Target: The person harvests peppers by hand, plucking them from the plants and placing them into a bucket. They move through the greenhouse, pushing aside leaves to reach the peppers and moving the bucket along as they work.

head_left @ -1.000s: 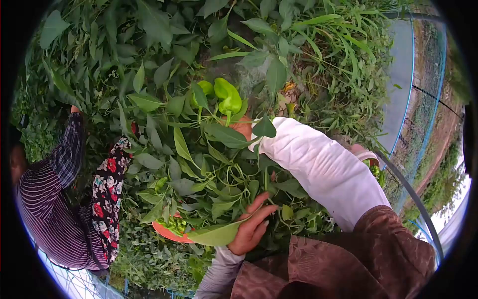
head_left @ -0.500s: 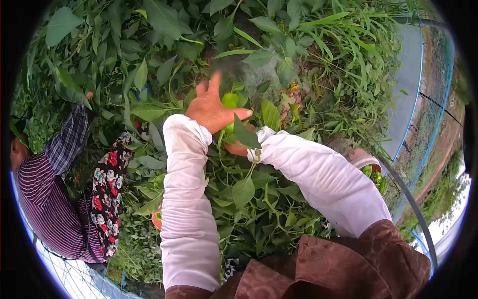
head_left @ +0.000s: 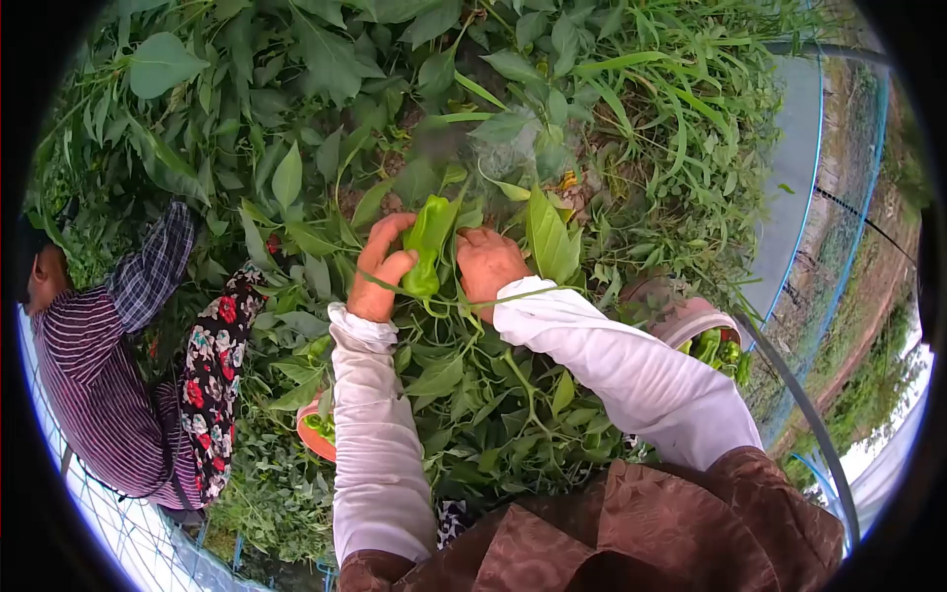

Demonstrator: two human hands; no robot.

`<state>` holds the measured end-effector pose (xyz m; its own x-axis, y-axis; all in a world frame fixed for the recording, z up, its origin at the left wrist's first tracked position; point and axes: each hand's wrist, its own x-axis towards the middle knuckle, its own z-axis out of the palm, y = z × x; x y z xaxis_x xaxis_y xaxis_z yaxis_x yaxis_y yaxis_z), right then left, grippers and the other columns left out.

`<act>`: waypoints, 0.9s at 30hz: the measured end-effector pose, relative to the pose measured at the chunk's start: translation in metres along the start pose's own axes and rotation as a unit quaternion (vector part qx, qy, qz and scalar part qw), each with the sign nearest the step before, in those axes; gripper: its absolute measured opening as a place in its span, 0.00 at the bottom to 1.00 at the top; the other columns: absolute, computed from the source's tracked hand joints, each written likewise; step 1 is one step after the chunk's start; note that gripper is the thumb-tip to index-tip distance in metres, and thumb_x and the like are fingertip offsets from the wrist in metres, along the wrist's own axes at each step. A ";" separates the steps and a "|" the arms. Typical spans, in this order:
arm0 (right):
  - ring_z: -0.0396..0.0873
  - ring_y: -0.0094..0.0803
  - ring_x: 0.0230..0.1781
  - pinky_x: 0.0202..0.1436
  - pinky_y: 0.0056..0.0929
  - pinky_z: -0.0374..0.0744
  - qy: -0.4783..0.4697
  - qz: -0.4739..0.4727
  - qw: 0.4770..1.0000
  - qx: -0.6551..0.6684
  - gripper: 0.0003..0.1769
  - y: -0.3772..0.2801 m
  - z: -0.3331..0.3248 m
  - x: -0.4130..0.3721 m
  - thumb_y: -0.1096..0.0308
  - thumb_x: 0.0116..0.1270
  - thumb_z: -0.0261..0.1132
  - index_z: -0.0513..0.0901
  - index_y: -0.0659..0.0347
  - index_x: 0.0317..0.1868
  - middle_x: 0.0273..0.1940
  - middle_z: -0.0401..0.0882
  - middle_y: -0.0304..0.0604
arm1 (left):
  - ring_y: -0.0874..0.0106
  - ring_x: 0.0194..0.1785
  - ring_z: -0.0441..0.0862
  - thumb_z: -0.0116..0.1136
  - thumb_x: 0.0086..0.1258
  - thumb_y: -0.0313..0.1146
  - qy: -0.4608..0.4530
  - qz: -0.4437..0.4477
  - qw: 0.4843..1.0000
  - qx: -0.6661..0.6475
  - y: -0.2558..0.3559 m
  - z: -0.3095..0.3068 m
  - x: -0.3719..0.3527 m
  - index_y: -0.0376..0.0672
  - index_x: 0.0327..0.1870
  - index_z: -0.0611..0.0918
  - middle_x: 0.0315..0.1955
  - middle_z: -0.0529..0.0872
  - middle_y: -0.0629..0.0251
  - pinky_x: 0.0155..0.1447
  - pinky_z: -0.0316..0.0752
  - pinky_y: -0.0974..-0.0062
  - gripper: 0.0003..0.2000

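A long light-green pepper [head_left: 426,247] stands out among the leaves in the middle of the view. My left hand [head_left: 379,268] is curved round its left side, with thumb and index fingertip against it; the other fingers are hidden. Just right of the pepper, my right hand [head_left: 488,266] is closed with its fingertips turned down into the foliage, and whatever is in them is hidden. A broad leaf [head_left: 550,237] rises beside the right hand. Stems and leaves of the pepper plant [head_left: 444,375] spread below both hands.
A pinkish bucket [head_left: 702,324] holding green peppers stands at the right. An orange-rimmed bucket [head_left: 314,434] with peppers sits left of my left forearm. Another person in a striped top [head_left: 99,395] is among the plants at far left. A dark curved pole [head_left: 814,405] runs along the right.
My left hand has drawn back from over the pepper, its spread fingers curling to the pepper's left side. The pepper shows more fully. My right hand has come out from behind a leaf.
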<state>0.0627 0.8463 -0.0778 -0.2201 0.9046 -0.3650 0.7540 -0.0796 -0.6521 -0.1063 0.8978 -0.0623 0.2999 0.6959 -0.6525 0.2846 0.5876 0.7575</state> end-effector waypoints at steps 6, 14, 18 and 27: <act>0.71 0.51 0.50 0.52 0.40 0.72 -0.151 0.017 0.968 0.200 0.35 -0.012 -0.022 0.006 0.77 0.49 0.58 0.60 0.66 0.61 0.51 0.70 0.58 | 0.67 0.57 0.67 0.49 0.56 0.34 0.069 0.040 0.974 -0.211 -0.018 0.008 -0.016 0.33 0.55 0.69 0.52 0.71 0.59 0.62 0.59 0.73 0.24; 0.58 0.45 0.64 0.62 0.45 0.59 -0.084 -0.163 0.977 0.105 0.38 -0.012 -0.040 -0.011 0.80 0.44 0.59 0.65 0.56 0.61 0.63 0.61 0.45 | 0.68 0.57 0.69 0.55 0.50 0.22 0.061 0.029 0.944 -0.322 0.011 0.022 -0.041 0.36 0.64 0.60 0.55 0.71 0.58 0.62 0.61 0.73 0.34; 0.62 0.46 0.61 0.59 0.44 0.64 -0.068 -0.195 0.976 0.073 0.37 -0.016 -0.044 -0.026 0.83 0.42 0.58 0.67 0.56 0.59 0.60 0.64 0.45 | 0.72 0.58 0.67 0.53 0.45 0.20 0.095 0.085 0.959 -0.253 0.030 0.039 -0.066 0.37 0.64 0.61 0.56 0.69 0.61 0.61 0.61 0.77 0.37; 0.65 0.48 0.56 0.55 0.44 0.70 -0.024 0.023 0.998 -0.055 0.29 -0.021 -0.039 -0.062 0.79 0.47 0.58 0.70 0.57 0.55 0.57 0.65 0.46 | 0.62 0.55 0.70 0.55 0.39 0.15 0.273 0.216 0.936 0.050 0.039 0.053 -0.118 0.38 0.60 0.67 0.52 0.68 0.56 0.58 0.65 0.71 0.37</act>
<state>0.0849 0.8080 -0.0156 -0.2110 0.8801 -0.4254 0.8272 -0.0710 -0.5574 -0.0824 0.8165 0.0432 -0.0961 0.9830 -0.1564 0.3362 0.1799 0.9244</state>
